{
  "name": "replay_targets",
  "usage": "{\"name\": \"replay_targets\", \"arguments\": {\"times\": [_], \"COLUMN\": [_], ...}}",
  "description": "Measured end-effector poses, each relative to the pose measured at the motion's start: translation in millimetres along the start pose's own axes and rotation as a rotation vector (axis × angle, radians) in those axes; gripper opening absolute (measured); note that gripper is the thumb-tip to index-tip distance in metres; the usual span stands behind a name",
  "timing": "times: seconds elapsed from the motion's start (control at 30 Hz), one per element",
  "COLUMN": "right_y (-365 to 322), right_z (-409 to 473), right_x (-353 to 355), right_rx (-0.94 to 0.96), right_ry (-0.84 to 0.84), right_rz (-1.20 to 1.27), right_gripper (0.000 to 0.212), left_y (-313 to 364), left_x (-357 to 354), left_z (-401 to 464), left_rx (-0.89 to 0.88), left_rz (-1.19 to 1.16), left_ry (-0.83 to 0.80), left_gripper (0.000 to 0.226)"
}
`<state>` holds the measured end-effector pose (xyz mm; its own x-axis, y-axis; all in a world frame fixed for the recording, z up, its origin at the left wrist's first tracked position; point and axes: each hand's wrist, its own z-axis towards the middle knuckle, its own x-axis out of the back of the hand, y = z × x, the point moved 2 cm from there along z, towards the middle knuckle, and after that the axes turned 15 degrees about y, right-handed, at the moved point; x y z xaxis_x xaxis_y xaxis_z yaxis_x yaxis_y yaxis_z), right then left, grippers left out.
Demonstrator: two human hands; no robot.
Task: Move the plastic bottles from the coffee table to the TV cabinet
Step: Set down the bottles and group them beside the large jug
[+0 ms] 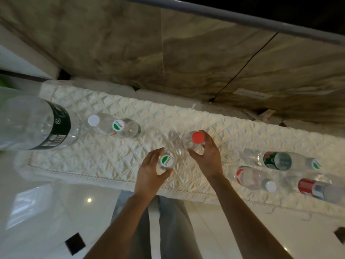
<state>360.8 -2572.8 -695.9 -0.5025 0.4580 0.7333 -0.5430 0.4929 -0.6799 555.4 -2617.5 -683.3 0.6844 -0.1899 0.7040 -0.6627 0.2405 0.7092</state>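
My left hand (149, 172) grips a clear bottle with a round green-and-white label (166, 161), held over the white quilted cloth (115, 157) that covers the long surface. My right hand (207, 156) curls round a clear bottle with a red cap (194, 140) just beside it. A white-capped bottle with the same green label (113, 125) stands to the left, and a big clear bottle with a black label (35, 122) fills the far left. On the right lie several more bottles: one with a dark green label (278, 160), one with a white cap (255, 177), one with a red band (315, 186).
A beige marbled wall (168, 53) rises behind the surface, with a black cable (242, 66) running down to a socket strip (252, 94). A grey bar (242, 17) crosses the top. Glossy white floor tiles (46, 212) lie below the cloth's near edge.
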Motion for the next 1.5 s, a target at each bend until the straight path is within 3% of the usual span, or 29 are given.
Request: {"name": "replay_targets", "arguments": {"times": [0.5, 0.9, 1.2, 1.5], "right_y": [-65, -148, -172, -169], "right_z": [-53, -101, -104, -104], "right_x": [-13, -91, -122, -138], "right_rx": [-0.016, -0.039, -0.048, -0.114], "right_ry": [0.132, 0.122, 0.130, 0.151], "right_rz": [-0.046, 0.037, 0.029, 0.017], "right_gripper": [0.070, 0.071, 0.070, 0.070], "left_y": [-42, -131, -150, -157], "left_x": [64, 142, 142, 141], "left_z": [10, 38, 62, 66], "left_rx": [-0.082, -0.094, -0.212, -0.116], "left_rz": [-0.105, -0.071, -0.020, -0.123], "left_ry": [0.032, -0.036, -0.058, -0.083], "left_gripper": [0.069, 0.068, 0.064, 0.074]}}
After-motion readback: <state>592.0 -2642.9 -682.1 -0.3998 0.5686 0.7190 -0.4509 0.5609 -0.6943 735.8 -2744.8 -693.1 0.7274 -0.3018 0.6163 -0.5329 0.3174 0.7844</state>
